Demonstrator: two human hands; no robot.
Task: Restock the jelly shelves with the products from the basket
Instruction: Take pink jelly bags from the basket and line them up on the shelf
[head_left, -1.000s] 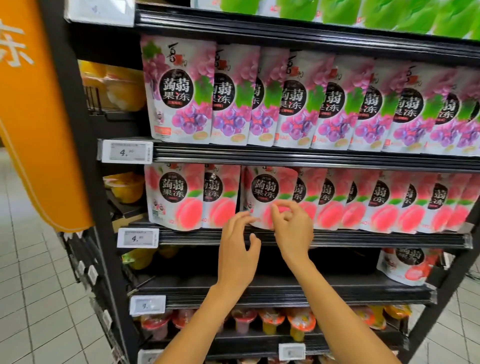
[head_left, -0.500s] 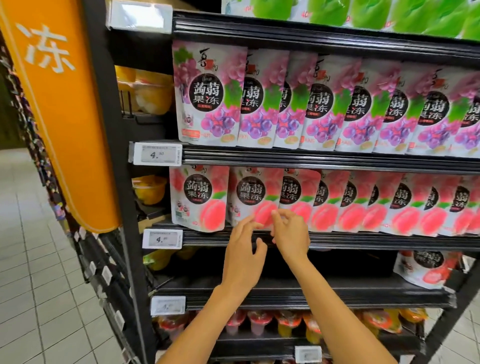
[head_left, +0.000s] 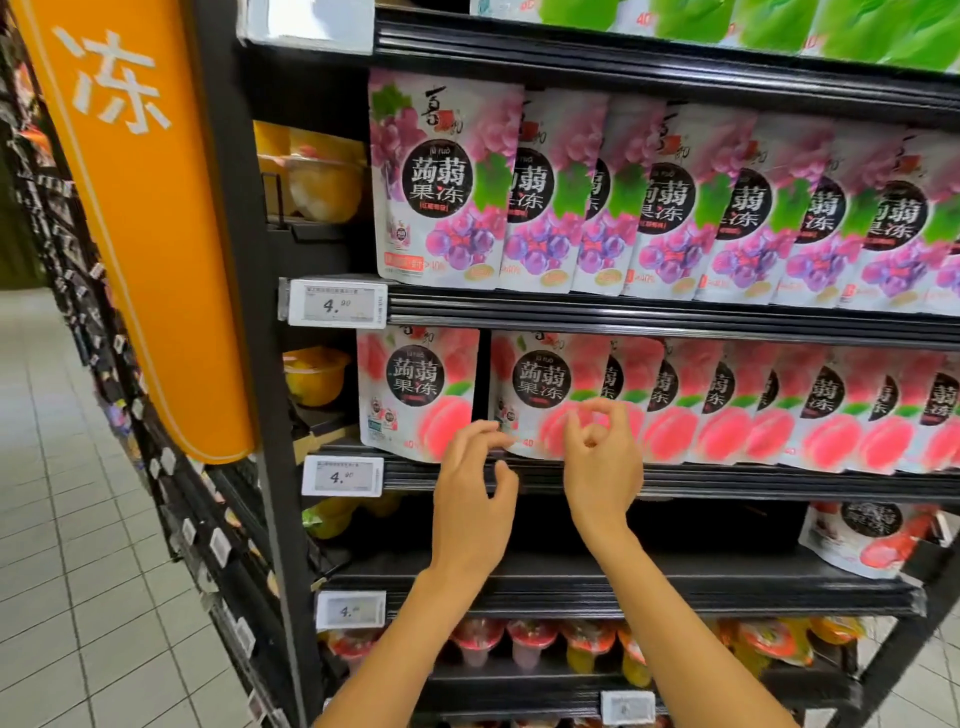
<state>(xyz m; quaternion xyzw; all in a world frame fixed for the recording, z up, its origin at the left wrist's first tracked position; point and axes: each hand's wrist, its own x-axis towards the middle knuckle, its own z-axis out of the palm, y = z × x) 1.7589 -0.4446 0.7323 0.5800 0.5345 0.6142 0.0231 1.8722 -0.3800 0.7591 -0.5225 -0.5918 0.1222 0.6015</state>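
Pink peach jelly pouches (head_left: 540, 395): squaring for flush facing, left hand (head_left: 470, 499) loose, right hand (head_left: 602, 467) curled, both empty.

The gap in the peach row now lies between the leftmost peach jelly pouch (head_left: 415, 389) and the second peach jelly pouch (head_left: 545, 384). The left hand (head_left: 472, 488) and right hand (head_left: 602, 462) have spread apart, the right's thumb and forefinger now curled into a ring.
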